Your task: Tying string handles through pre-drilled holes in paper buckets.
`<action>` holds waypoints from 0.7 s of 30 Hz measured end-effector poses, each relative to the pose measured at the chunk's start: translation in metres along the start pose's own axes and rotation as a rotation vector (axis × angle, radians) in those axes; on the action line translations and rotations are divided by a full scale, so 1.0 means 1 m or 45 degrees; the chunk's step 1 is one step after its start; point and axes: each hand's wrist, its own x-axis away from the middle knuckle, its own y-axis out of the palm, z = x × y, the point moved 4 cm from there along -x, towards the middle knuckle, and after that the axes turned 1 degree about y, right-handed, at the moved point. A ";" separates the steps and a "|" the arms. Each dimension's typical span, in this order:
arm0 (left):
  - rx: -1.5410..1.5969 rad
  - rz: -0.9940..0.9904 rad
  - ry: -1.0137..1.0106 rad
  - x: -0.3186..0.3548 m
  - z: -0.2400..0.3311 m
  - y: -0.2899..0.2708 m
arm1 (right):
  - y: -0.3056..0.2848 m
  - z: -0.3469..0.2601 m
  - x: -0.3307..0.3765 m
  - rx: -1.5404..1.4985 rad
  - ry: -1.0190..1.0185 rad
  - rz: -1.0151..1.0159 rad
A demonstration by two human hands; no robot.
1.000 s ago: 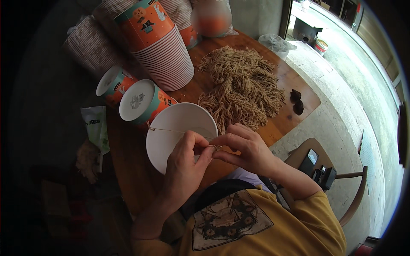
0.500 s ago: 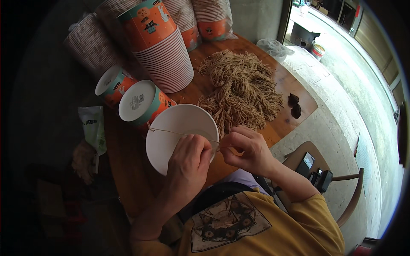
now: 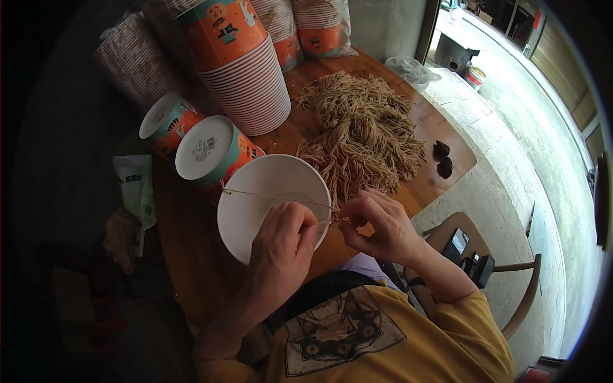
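A white paper bucket [image 3: 252,188] stands tilted in front of me, its open mouth facing up toward me. Thin beige string [image 3: 271,195] runs from the left of its rim across the mouth to the right side. My left hand [image 3: 283,239] lies over the mouth, thumb and forefinger pinched on a strand of the string. Just beyond the right rim, my right hand [image 3: 378,225] pinches the string near where it meets the bucket. The fingertips partly hide the strands there. A large heap of the same beige string [image 3: 361,131] lies behind my right hand.
Beyond the bucket, two orange and teal buckets [image 3: 205,148] stand bottom up, beside a tall nested stack of buckets [image 3: 246,83]. Bagged stacks [image 3: 137,60] fill the back. Two dark lumps [image 3: 442,159] lie near the table's right edge. A chair [image 3: 485,246] at right holds a phone [image 3: 459,241].
My right hand has moved slightly to the right, drawing a bit away from the rim with the string. The left hand keeps its pinch in nearly the same place.
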 end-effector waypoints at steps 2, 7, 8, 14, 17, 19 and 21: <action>0.007 -0.002 -0.003 0.000 0.000 0.001 | 0.000 0.001 0.001 0.012 -0.042 0.010; 0.028 0.002 -0.020 0.001 -0.002 0.001 | 0.002 0.001 0.003 0.028 -0.061 0.008; 0.029 0.001 -0.021 0.000 -0.002 0.001 | 0.003 0.003 0.004 -0.005 -0.051 0.024; -0.025 0.003 -0.009 0.001 0.004 -0.002 | 0.008 0.006 0.010 -0.076 0.018 -0.014; -0.078 0.026 0.007 0.004 0.006 -0.004 | 0.009 0.004 0.010 -0.082 -0.002 -0.028; -0.163 0.059 0.059 0.006 0.006 -0.005 | 0.012 0.004 0.011 -0.083 -0.039 -0.037; -0.143 0.047 0.064 0.006 0.003 -0.005 | 0.014 0.010 0.015 -0.160 0.038 0.001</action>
